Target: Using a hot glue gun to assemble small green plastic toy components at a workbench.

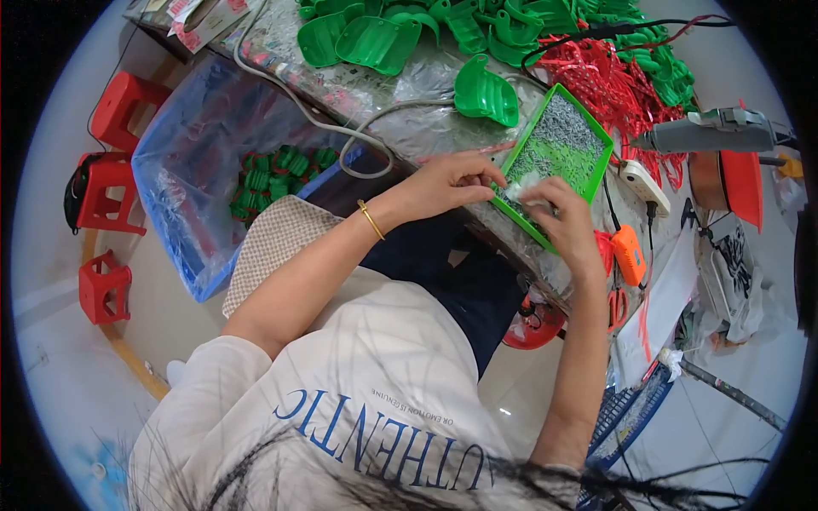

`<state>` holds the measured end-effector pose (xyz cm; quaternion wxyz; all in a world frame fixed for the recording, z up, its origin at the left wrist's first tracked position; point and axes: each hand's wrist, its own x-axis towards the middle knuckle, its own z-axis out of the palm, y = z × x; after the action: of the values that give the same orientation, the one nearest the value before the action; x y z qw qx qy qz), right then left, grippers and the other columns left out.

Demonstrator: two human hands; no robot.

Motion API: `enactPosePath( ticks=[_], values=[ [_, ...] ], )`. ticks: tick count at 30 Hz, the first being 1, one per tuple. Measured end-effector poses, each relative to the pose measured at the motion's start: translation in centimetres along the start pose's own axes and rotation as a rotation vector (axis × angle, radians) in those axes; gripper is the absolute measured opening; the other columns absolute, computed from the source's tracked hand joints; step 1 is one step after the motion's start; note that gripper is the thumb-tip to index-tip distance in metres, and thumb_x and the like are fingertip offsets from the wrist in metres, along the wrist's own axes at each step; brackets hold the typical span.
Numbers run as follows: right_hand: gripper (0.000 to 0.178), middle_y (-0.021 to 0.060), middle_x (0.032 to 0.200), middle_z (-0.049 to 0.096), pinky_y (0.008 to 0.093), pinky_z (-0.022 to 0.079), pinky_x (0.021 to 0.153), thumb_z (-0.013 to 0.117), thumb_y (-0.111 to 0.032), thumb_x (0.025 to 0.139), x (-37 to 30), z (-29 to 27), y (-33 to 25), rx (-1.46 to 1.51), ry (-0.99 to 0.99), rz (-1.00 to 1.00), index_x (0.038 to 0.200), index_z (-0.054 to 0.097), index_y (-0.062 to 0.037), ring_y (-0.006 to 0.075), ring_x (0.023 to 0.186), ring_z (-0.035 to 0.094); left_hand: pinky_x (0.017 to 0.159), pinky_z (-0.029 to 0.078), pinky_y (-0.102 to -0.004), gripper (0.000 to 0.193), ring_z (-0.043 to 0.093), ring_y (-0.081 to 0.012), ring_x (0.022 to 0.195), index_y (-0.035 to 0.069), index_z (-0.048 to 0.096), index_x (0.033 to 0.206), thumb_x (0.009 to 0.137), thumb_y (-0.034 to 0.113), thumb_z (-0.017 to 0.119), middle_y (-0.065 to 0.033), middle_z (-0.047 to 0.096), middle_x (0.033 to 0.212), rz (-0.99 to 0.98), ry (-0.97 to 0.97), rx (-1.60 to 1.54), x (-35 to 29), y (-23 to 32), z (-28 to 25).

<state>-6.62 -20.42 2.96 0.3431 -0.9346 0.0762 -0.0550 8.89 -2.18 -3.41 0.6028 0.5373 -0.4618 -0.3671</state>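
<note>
A shallow green tray [590, 180] filled with many small grey metal pieces, which look like screws, lies at the table's near edge. My left hand [456, 183] is at the tray's left rim, its thumb and fingertips pinched together; whatever they hold is too small to make out. Over the tray's near left part, my right hand [564, 223] has its fingers bent around a crumpled, whitish, see-through wad [525, 184], perhaps thin plastic. Beyond the tray's far left corner rests a curved green plastic piece [486, 92].
More green plastic parts [379, 43] pile up at the back, beside red straps [588, 72]. An electric screwdriver [711, 132] hangs at right, near a white power strip [643, 183]. A blue-lined bin [196, 153] holds green-and-red pieces. Red stools [115, 192] stand left.
</note>
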Motion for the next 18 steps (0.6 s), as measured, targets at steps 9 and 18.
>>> enactPosePath(
  ticks=[9,18],
  values=[
    [0.017,0.004,0.09,0.063,0.0294,0.046,0.076,0.066,0.0,0.078,-3.1,-3.1,0.2,-0.116,-0.1,0.286,0.095,0.065,-0.0036,0.0146,0.087,0.06,0.076,0.043,-0.0226,0.019,0.051,-0.007,0.085,0.005,0.063,0.108,0.09,0.012,0.063,0.0009,0.055,0.094,-0.033,-0.01,-0.003,-0.2,0.6,-0.1],
    [0.022,0.0102,0.092,0.062,0.0369,0.044,0.078,0.065,0.004,0.076,-2.6,-4.0,-0.6,-0.055,-0.235,0.207,0.096,0.064,-0.0038,0.0274,0.085,0.058,0.074,0.043,-0.0214,0.018,0.051,-0.0063,0.085,0.006,0.064,0.108,0.09,0.011,0.062,0.0012,0.054,0.094,-0.018,0.002,-0.024,0.0,0.5,0.0]
  ],
)
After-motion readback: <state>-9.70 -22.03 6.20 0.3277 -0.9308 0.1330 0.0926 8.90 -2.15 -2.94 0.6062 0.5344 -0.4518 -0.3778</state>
